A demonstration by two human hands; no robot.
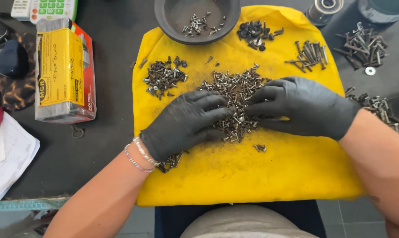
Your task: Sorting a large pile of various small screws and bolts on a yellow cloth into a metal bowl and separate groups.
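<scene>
With my left hand (184, 123) and right hand (303, 105) spread flat on the big unsorted screw heap (234, 94) mid-cloth, only small piles (164, 77) and a bowl (197, 20) hold sorted ones, so most remains.

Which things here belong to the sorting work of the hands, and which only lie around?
In use: left hand and right hand on the middle screw pile; yellow cloth; dark bowl; smaller sorted piles.

Lying about: cardboard box, calculator, papers.
</scene>
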